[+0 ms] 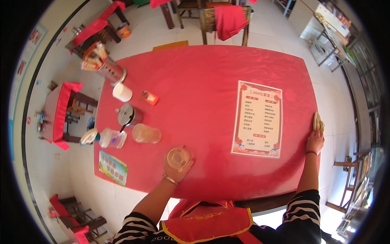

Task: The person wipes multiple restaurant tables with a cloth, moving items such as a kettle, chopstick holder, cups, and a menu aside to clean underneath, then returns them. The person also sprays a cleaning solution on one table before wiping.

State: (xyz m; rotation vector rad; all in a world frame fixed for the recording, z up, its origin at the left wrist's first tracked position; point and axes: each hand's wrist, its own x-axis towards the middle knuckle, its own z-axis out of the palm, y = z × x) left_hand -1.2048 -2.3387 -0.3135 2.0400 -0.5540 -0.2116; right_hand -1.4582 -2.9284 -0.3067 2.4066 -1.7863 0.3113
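Observation:
My left hand [177, 170] is closed around a clear glass container [178, 157] near the front left of the red table [195, 110]. My right hand [315, 141] grips a yellowish cloth [319, 121] at the table's right edge. A laminated printed sheet [256, 122] lies left of that hand. Beyond my left hand are a second clear container [146, 133], a lidded metal pot [128, 114] and a plastic bottle [113, 138]. Farther back are a white cylinder [122, 92], a small red packet [150, 97] and a metal holder of chopsticks [111, 71].
A printed card [113, 168] lies at the table's front left corner. A chair with a red cloth [225, 22] stands behind the table. Red-covered tables [59, 110] line the left wall [28, 81]. A counter [317, 18] and metal rack are at the back right.

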